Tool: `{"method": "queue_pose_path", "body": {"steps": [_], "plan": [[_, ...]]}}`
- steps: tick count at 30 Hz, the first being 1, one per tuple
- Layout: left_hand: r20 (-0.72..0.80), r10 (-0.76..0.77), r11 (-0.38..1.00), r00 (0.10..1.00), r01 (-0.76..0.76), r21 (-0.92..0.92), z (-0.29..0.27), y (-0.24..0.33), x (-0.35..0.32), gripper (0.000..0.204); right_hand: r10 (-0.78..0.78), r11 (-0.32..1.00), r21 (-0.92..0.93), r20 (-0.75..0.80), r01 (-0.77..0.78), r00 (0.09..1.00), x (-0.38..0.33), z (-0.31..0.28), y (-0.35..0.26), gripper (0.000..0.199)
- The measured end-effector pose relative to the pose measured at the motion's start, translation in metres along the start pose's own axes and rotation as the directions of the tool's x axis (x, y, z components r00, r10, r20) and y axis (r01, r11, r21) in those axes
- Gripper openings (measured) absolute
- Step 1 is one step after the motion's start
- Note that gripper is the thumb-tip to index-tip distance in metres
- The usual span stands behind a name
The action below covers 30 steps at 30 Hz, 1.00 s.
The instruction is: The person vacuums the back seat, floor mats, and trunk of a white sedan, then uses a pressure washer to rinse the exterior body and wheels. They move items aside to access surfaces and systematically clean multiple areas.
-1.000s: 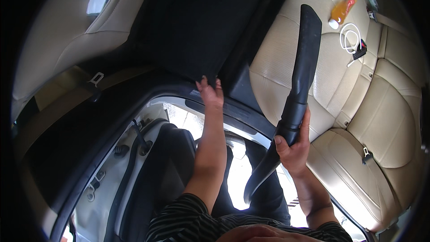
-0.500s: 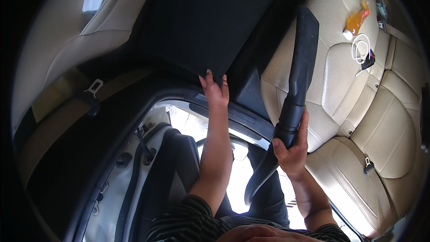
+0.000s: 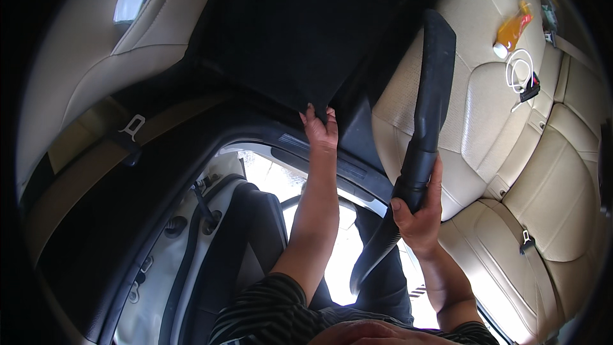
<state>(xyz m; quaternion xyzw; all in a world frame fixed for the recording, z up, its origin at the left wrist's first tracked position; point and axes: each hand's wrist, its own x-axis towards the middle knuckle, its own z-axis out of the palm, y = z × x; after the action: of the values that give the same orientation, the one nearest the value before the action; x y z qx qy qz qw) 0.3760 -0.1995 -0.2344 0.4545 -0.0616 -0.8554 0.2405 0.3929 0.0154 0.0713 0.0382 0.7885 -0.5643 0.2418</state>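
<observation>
My right hand (image 3: 423, 220) is wrapped round the black vacuum cleaner nozzle (image 3: 434, 89), just where it joins its ribbed hose (image 3: 375, 259). The nozzle's flat, slanted end points away from me, over the front of the beige seat. My left hand (image 3: 320, 129) pinches the near corner of a black floor mat (image 3: 281, 45) in the car's footwell. Some of its fingertips are tucked against the mat and partly hidden.
On the beige back seat (image 3: 440, 140) lie an orange bottle (image 3: 511, 33) and a looped white cable (image 3: 520, 70). A seat belt tongue (image 3: 133, 126) hangs at the left. The door sill (image 3: 325, 161) runs below my left hand, beside the open door (image 3: 236, 243).
My left hand has come slightly toward me and to the right, with the mat's corner in its fingers. My right hand and the nozzle have hardly shifted.
</observation>
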Motion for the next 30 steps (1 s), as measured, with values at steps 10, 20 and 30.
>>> {"method": "queue_pose_path", "body": {"steps": [10,20,30], "plan": [[0.150,-0.190,0.927,0.970,0.227,-0.297,0.001,-0.004,-0.018,0.010,0.025,1.000,0.009,-0.015,-0.025,1.000,0.001,0.003,0.006,0.110],[-0.070,0.002,0.958,0.998,0.018,0.288,0.008,-0.004,0.013,0.034,0.037,0.999,0.025,0.000,-0.037,0.999,0.004,0.006,0.006,0.110],[-0.473,0.022,0.764,0.881,0.290,0.576,-0.037,-0.013,0.063,0.039,0.133,0.990,0.033,0.095,-0.136,0.987,0.019,0.018,-0.009,0.107]]}}
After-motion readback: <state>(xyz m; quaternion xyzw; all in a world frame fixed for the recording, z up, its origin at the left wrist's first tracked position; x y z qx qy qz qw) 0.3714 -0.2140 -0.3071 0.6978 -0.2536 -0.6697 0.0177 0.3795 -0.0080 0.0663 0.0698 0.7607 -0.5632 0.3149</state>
